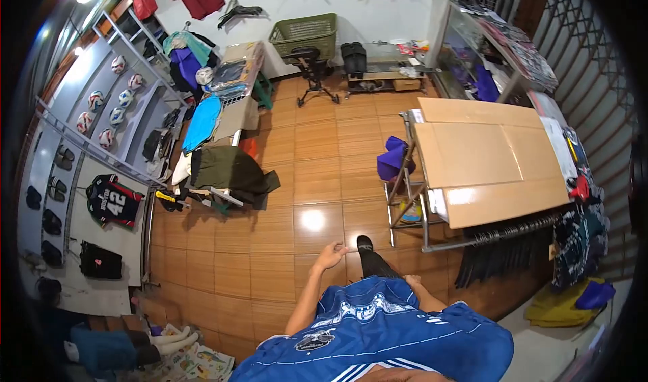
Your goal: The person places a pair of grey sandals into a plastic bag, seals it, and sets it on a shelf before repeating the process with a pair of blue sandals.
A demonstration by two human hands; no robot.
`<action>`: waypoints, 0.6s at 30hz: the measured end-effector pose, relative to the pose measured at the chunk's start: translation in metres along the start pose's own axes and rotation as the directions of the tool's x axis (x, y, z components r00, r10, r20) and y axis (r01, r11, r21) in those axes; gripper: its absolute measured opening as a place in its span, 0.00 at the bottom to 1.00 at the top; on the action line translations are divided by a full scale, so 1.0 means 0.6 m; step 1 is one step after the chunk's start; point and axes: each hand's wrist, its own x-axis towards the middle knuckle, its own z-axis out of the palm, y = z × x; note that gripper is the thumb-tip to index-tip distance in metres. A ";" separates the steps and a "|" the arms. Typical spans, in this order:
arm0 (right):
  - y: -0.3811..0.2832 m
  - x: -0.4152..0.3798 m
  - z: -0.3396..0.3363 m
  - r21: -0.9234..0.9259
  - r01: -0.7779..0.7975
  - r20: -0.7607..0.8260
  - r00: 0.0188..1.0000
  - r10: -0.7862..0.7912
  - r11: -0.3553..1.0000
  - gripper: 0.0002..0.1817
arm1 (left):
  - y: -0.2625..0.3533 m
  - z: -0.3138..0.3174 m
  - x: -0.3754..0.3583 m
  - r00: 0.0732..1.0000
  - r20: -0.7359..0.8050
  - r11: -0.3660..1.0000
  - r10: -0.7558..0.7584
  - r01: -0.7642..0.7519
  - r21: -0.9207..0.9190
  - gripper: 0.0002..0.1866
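Note:
My left hand [331, 255] hangs out over the tiled floor [317, 169], its fingers loosely apart with nothing in them. Close beside it, one black shoe [364, 242] shows below a dark trouser leg [378, 266]. My right hand [413, 281] is low against my side, near the hem of the blue jersey [378, 328] I wear, and its fingers are hidden. Neither hand touches the furniture around me.
To the right, flattened cardboard [482, 156] covers a metal-framed table with a purple cloth [393, 159] at its side. Dark green clothing [226, 172] and a blue garment [202, 123] lie on the left table. Ahead are a black chair [310, 71] and a green basket [304, 33].

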 end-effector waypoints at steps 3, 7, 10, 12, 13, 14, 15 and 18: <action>-0.083 0.050 0.022 0.009 -0.039 0.093 0.995 0.038 0.999 0.26 | -0.017 -0.043 0.059 1.000 -0.025 0.996 -0.014 0.012 -0.085 0.37; -0.166 0.211 0.094 -0.097 0.050 0.214 0.976 -0.028 0.994 0.29 | -0.105 -0.119 0.152 0.973 -0.135 0.937 -0.185 0.133 -0.323 0.31; -0.276 0.308 0.148 -0.248 0.109 0.209 0.976 -0.057 0.963 0.29 | -0.265 -0.142 0.182 0.838 -0.093 0.672 -0.537 0.360 -0.647 0.17; -0.375 0.302 0.124 -0.343 0.409 0.250 0.908 -0.338 0.846 0.22 | -0.322 -0.174 0.154 0.792 0.106 0.546 -0.601 0.504 -0.669 0.19; -0.435 0.286 0.129 -0.330 0.386 0.154 0.922 -0.355 0.861 0.17 | -0.338 -0.192 0.136 0.796 0.302 0.354 -0.524 0.526 -0.773 0.17; -0.470 0.278 0.129 -0.318 0.361 0.056 0.930 -0.362 0.877 0.11 | -0.323 -0.216 0.117 0.765 0.484 0.143 -0.424 0.585 -0.799 0.17; -0.477 0.303 0.132 -0.120 0.283 0.099 0.957 -0.272 0.952 0.10 | -0.338 -0.216 0.106 0.753 0.430 0.191 -0.498 0.580 -0.792 0.17; -0.570 0.397 0.149 0.321 0.034 0.247 0.962 -0.118 0.946 0.07 | -0.334 -0.230 0.128 0.685 0.234 0.336 -0.690 0.589 -0.735 0.18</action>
